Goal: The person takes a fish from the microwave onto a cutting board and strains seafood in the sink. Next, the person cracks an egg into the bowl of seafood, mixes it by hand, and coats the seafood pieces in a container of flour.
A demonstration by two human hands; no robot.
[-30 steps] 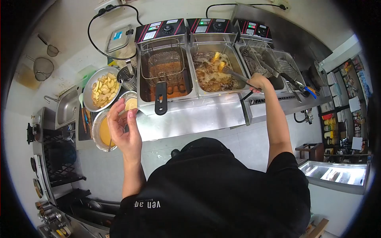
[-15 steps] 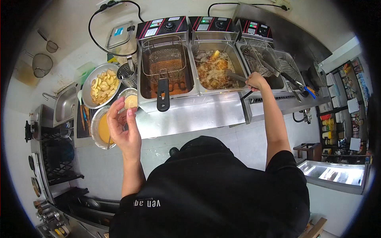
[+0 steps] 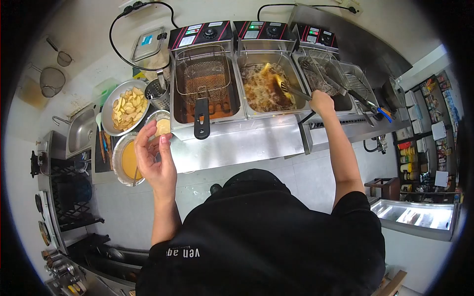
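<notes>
You seem to be stirring food [image 3: 280,80] in the middle fryer [image 3: 274,115]; by its front right corner your right hand [image 3: 323,103] grips the turner [image 3: 299,93], your left hand [image 3: 156,159] open. Next calls for steady fingers.

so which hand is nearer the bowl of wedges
Left. The left hand is on the near side of the bowl; the right hand is far to its right, by the middle fryer.

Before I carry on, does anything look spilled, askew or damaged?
Nothing stands out: no clear spill shows in front of the middle fryer, and the utensil in the right hand looks intact where visible.
</notes>
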